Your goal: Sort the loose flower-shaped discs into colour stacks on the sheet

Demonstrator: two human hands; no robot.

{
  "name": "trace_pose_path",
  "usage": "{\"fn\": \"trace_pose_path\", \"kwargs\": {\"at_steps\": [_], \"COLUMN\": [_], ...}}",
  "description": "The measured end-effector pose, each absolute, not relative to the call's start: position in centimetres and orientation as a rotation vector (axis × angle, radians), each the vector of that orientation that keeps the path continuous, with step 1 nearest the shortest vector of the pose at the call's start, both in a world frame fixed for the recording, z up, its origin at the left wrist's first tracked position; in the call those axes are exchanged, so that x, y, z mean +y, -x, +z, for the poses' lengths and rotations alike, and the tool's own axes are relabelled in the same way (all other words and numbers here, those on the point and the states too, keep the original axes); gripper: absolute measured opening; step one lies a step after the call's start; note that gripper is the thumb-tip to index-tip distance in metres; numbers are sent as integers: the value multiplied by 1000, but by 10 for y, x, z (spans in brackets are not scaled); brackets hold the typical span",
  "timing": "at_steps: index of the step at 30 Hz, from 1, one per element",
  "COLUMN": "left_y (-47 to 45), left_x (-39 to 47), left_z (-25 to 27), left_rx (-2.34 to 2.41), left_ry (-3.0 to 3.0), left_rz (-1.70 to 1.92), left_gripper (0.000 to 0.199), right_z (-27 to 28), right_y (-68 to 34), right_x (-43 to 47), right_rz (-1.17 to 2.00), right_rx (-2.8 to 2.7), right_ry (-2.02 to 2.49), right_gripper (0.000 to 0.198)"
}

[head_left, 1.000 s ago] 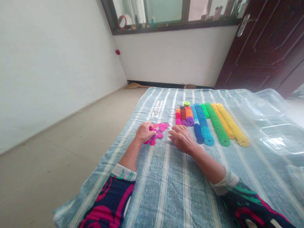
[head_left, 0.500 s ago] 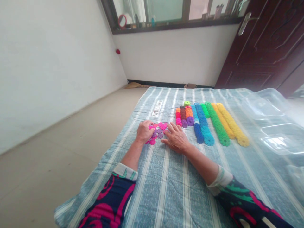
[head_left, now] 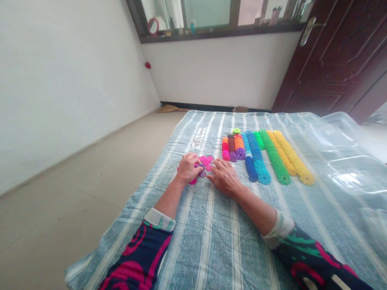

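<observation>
A small flat piece of interlocking plastic discs, pink and purple, lies on the striped cloth between my two hands. My left hand covers its left part, with the fingers curled and the thumb pressed against a purple disc. From the right, my right hand holds the piece's edge at a pink disc, its fingers bent and the thumb lower down. Much of the left side of the piece is hidden under my left hand.
Rows of stacked discs lie to the right: red-pink, brown-purple, orange, blue, green and yellow. Clear plastic boxes stand at the right edge. A "With love" print is on the cloth.
My left hand has shifted right over the piece, covering more of it, its thumb now at the purple discs. My right hand stays almost in place at the right edge.
</observation>
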State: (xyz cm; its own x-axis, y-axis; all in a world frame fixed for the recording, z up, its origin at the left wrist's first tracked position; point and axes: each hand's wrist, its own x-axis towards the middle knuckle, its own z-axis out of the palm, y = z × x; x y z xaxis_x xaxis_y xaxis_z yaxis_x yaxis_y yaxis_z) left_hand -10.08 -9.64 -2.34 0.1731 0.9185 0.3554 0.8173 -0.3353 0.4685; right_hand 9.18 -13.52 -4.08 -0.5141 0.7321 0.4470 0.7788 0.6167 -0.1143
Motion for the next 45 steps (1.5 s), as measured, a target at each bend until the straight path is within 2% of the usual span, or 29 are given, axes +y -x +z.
{"fn": "trace_pose_path", "kwargs": {"at_steps": [5, 16, 20, 25, 31, 45], "left_y": [99, 82, 89, 106, 115, 109], "left_x": [-101, -113, -109, -101, -99, -104], "left_z": [-14, -9, -9, -7, -8, -2], "left_rx": [1544, 1225, 1259, 1404, 1464, 1452], "left_ry": [-2210, -2229, -2314, -2329, -2361, -2381], "left_rz": [984, 923, 914, 766, 585, 515], "left_gripper": [7, 5, 11, 16, 28, 9], "right_z": [-40, -41, -40, -33, -27, -40], "right_y": [-92, -97, -117, -153, -165, -156], "right_x": [-133, -127, -113, -99, -98, -95], "right_rz": [-134, -99, -140, -211, -139, -249], "right_rx": [-2308, -2185, -2086, -1901, -1978, -2071], "right_ry": [1203, 1125, 1134, 1380, 1574, 1672], "right_gripper": [18, 25, 24, 25, 25, 23]}}
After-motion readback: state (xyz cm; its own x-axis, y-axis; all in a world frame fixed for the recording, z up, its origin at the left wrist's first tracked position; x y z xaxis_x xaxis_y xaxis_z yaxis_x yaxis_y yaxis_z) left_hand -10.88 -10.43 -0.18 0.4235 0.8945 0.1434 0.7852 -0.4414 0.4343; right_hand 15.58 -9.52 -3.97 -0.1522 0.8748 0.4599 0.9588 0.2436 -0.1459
